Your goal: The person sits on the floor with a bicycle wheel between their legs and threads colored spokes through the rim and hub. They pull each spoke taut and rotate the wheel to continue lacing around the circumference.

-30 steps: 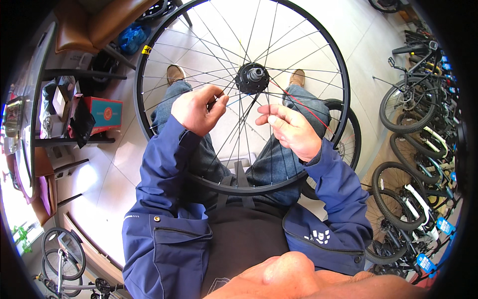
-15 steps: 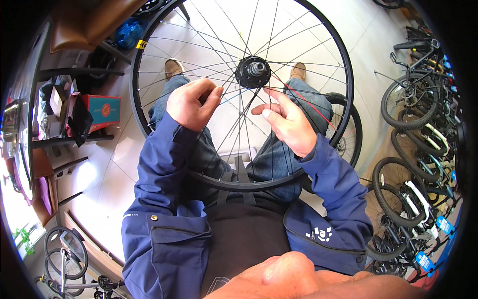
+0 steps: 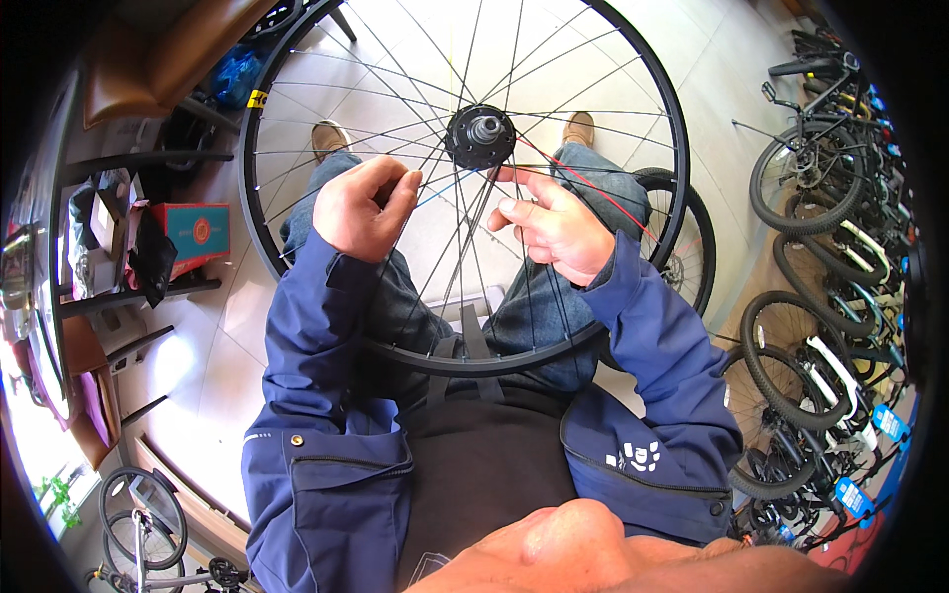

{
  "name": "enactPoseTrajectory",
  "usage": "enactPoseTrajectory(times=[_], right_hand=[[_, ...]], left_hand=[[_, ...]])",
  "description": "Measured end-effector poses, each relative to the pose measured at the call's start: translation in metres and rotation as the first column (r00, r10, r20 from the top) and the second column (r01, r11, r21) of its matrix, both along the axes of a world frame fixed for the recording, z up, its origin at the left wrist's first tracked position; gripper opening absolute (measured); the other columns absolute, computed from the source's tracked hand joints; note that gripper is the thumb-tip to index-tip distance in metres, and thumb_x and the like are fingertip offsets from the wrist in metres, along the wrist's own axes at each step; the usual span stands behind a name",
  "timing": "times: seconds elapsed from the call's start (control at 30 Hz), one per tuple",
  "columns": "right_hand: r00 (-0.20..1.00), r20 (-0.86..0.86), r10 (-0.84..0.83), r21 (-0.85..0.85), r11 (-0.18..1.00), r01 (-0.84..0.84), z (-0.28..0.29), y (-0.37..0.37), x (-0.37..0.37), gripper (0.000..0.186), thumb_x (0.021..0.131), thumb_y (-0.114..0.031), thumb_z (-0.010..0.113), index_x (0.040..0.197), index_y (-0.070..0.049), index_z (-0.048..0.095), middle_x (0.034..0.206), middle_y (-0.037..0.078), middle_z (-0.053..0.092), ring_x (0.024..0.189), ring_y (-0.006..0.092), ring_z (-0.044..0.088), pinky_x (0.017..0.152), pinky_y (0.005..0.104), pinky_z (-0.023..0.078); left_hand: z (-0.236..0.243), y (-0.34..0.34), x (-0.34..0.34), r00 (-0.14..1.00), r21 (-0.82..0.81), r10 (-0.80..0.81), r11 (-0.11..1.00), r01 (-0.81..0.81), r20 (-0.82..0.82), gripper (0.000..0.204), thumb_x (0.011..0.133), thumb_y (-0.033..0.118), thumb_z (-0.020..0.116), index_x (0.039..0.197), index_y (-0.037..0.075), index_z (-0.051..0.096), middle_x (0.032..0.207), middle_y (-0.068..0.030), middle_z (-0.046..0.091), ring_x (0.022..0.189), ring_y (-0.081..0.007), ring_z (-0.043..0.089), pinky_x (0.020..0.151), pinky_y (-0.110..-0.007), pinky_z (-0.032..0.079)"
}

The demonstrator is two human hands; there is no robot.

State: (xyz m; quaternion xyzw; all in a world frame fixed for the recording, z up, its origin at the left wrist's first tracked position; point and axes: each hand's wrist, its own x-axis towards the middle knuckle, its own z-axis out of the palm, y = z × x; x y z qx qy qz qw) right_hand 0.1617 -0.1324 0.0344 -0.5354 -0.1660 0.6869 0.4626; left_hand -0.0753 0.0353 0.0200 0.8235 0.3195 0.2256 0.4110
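A bicycle wheel with a black rim (image 3: 680,128) lies over my lap, its spokes running to a black hub (image 3: 480,137) near the middle. One spoke is red (image 3: 583,188), and a short blue stretch of spoke (image 3: 437,194) shows beside my left hand. My left hand (image 3: 362,210) is closed above the spokes left of the hub, thumb against curled fingers; what they hold, if anything, is hidden. Just below the hub, my right hand (image 3: 561,223) has its index finger stretched to the spokes by the hub, thumb apart from it, other fingers partly bent.
Several bicycles (image 3: 816,188) stand in a row along the right. Another wheel (image 3: 692,237) stands behind my right knee. At left are a red and blue box (image 3: 196,235), a brown chair (image 3: 133,79) and a blue plastic bag (image 3: 235,77). A bicycle (image 3: 138,524) is at the lower left.
The wheel and both hands appear slightly further left in the picture. My right index finger has stayed at the hub's lower side, and my left hand has stayed closed.
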Motion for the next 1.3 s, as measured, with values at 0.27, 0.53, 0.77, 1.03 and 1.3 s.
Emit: enactPoseTrajectory(times=[0.27, 0.53, 0.77, 1.03, 1.3], right_hand=[[0.997, -0.066, 0.042, -0.053, 0.998, -0.046, -0.004, 0.006, 0.008, 0.039, 0.116, -0.024, 0.069, 0.15, -0.013, 0.054, 0.109, 0.008, 0.075, 0.059, -0.0021, 0.037, 0.05, 0.018, 0.029], [0.994, -0.102, -0.025, -0.04, 0.999, 0.021, -0.005, 0.004, 0.003, 0.029, 0.117, -0.026, 0.069, 0.141, -0.013, 0.061, 0.104, 0.003, 0.071, 0.062, -0.002, 0.04, 0.051, 0.0179, 0.031], [0.942, -0.248, -0.224, 0.036, 0.97, 0.24, -0.003, -0.014, -0.003, 0.046, 0.119, -0.023, 0.064, 0.163, -0.016, 0.053, 0.124, 0.005, 0.07, 0.067, -0.0014, 0.04, 0.052, 0.016, 0.032], [0.803, -0.426, -0.417, -0.036, 0.895, 0.445, -0.018, -0.012, -0.012, 0.022, 0.123, -0.024, 0.055, 0.142, -0.019, 0.064, 0.133, 0.009, 0.072, 0.066, -0.0001, 0.039, 0.05, 0.0163, 0.031], [0.835, -0.271, -0.479, -0.097, 0.876, 0.472, -0.011, -0.003, -0.016, 0.023, 0.124, -0.029, 0.051, 0.136, -0.016, 0.066, 0.128, 0.006, 0.076, 0.064, -0.0021, 0.038, 0.046, 0.0151, 0.027]], left_hand=[[-0.002, -0.001, 0.0, 1.0, 0.016, 0.009, 1.0, -0.01, 0.018, 0.018, 0.106, 0.016, 0.079, 0.098, 0.0, 0.076, 0.077, -0.011, 0.071, 0.066, -0.0213, 0.068, 0.065, -0.034, 0.054], [-0.002, 0.0, 0.0, 1.0, -0.008, 0.003, 1.0, -0.003, 0.019, 0.017, 0.107, 0.016, 0.079, 0.099, 0.001, 0.077, 0.076, -0.0107, 0.071, 0.064, -0.0195, 0.068, 0.063, -0.033, 0.053], [-0.004, 0.001, -0.001, 1.0, -0.014, -0.002, 1.0, 0.002, 0.008, 0.017, 0.108, 0.016, 0.078, 0.1, 0.001, 0.077, 0.073, -0.0087, 0.069, 0.062, -0.0167, 0.064, 0.061, -0.032, 0.051], [-0.007, -0.001, 0.001, 0.999, -0.015, 0.013, 1.0, -0.013, 0.04, 0.018, 0.107, 0.017, 0.08, 0.099, 0.002, 0.077, 0.072, -0.0064, 0.071, 0.062, -0.0142, 0.065, 0.061, -0.03, 0.051], [-0.004, -0.007, 0.002, 0.996, -0.008, 0.076, 0.997, -0.076, 0.053, 0.02, 0.105, 0.018, 0.083, 0.093, 0.003, 0.077, 0.068, -0.004, 0.07, 0.059, -0.0115, 0.065, 0.059, -0.029, 0.051]])
